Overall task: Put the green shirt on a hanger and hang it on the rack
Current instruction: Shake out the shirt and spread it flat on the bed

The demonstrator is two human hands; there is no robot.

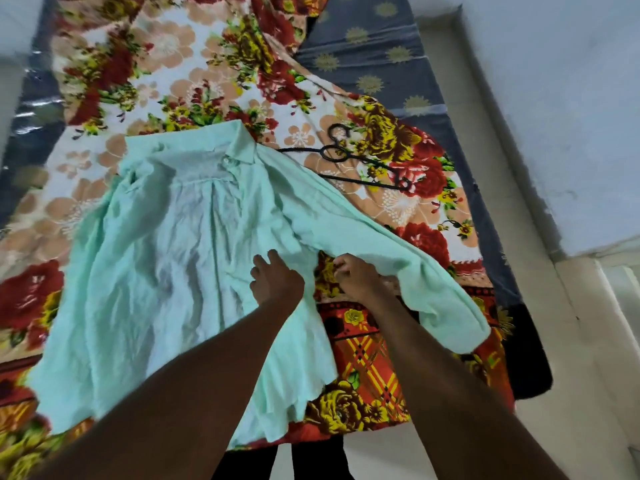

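The pale green shirt [180, 258] lies spread on the floral blanket, collar at the far end, one sleeve stretched out to the right. My left hand [275, 277] presses flat on the shirt's body near the armpit, fingers apart. My right hand [356, 277] pinches the underside edge of the right sleeve where it meets the body. A black hanger [349, 161] rests on the blanket just beyond the collar, partly covered by the shirt's shoulder. No rack is in view.
The floral blanket [173, 64] covers a bed with a blue-grey patterned sheet [374, 53]. A pale wall [554, 98] and a ledge run along the right side. The bed's near edge is below my arms.
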